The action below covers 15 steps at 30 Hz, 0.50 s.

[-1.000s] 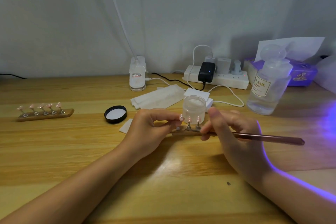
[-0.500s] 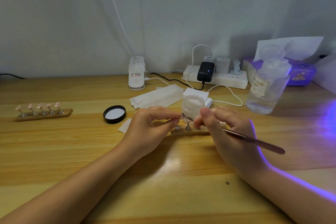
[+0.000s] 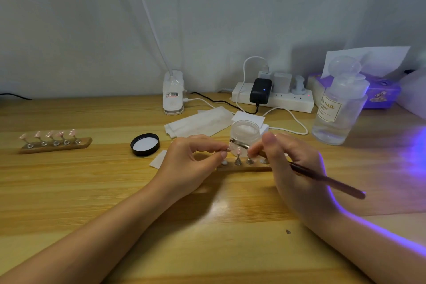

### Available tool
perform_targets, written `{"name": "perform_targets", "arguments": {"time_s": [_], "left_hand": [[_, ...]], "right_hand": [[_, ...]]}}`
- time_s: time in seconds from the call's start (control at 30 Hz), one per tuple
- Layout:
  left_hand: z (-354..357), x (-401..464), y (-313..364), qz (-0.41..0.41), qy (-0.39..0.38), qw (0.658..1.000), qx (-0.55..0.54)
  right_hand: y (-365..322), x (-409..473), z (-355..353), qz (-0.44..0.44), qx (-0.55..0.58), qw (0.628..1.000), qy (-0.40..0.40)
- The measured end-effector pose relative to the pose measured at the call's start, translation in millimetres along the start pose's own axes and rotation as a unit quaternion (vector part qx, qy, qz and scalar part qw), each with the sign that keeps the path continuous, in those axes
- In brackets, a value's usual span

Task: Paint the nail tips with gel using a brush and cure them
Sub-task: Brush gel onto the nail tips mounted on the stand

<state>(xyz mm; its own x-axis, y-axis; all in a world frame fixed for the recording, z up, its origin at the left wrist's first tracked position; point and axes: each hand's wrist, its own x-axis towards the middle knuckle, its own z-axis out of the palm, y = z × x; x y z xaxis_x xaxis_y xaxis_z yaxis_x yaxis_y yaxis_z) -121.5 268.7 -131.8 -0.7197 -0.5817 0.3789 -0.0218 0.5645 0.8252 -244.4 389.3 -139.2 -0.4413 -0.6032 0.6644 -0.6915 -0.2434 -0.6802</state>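
Note:
My left hand [image 3: 191, 163] pinches a small nail tip on its metal stand, lifted just above the wooden holder strip [image 3: 244, 166]. My right hand [image 3: 292, 168] grips a brown brush [image 3: 322, 178], whose metal end touches the nail tip near the left fingertips. Behind them stands an open clear gel jar [image 3: 245, 132]. Several metal stands remain on the strip. A second wooden holder [image 3: 54, 144] with several pink nail tips lies at the far left.
A black jar lid [image 3: 145, 144] lies left of my hands, with white wipes [image 3: 198, 122] behind it. At the back are a white lamp base [image 3: 173, 93], a power strip [image 3: 272, 98], a clear bottle [image 3: 338, 108] and a purple tissue box [image 3: 380, 92]. Violet light falls from the right.
My left hand has lifted one nail tip off the strip. My right hand has swung the brush from lying level along the strip up to that tip.

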Motion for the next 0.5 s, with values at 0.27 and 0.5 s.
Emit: {"name": "perform_targets", "arguments": {"time_s": [0.27, 0.5], "left_hand": [[-0.3, 0.0, 1.0, -0.002, 0.002, 1.0, 0.008], [-0.9, -0.5, 0.3, -0.01, 0.001, 1.0, 0.009]], "right_hand": [[-1.2, -0.1, 0.2, 0.006, 0.009, 1.0, 0.002], [1.4, -1.7, -0.5, 0.024, 0.05, 0.998, -0.001]]}}
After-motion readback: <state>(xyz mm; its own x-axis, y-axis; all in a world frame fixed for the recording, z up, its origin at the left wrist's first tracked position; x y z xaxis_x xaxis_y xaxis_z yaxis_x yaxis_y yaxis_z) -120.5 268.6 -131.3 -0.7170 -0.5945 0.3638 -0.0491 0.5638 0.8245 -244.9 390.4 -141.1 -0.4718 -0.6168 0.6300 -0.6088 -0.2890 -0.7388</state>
